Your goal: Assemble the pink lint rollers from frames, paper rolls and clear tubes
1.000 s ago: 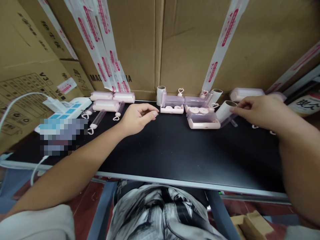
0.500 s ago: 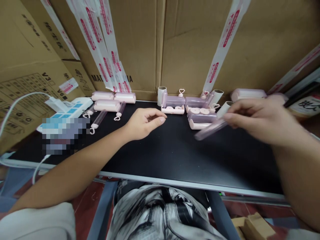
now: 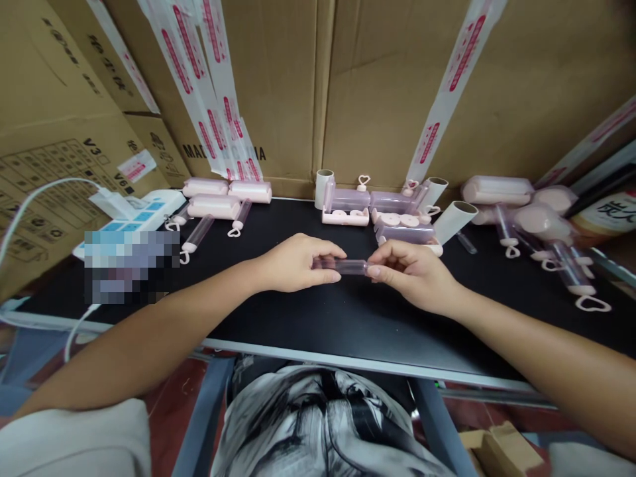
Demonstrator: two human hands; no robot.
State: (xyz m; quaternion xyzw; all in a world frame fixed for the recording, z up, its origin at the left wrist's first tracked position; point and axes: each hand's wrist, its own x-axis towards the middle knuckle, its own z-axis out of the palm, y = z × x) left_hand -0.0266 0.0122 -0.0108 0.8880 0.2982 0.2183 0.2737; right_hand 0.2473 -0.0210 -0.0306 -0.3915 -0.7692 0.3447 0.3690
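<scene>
A clear pinkish plastic tube [image 3: 346, 266] lies level between my two hands, above the black table. My left hand [image 3: 297, 263] has its thumb and fingers closed around the tube's left end. At the right end, my right hand [image 3: 410, 271] pinches the tube, its tip hidden by the fingers. Just behind my hands sit pink holders with purple see-through covers [image 3: 405, 232]. White cardboard-like rolls [image 3: 454, 220] stand or lean beside them, and pink heart-shaped loops [image 3: 364, 180] stick up there.
Tubes with heart loops [image 3: 571, 268] and pink cases [image 3: 497, 190] lie on the right. More pink cases [image 3: 213, 206] are at the back left, near a white and blue power strip [image 3: 144, 215]. Cardboard boxes [image 3: 377, 86] wall off the back. A bottle [image 3: 609, 211] stands far right.
My right hand has brought the tube left and toward the middle. My left hand has moved slightly nearer and taken hold of the tube's other end.
</scene>
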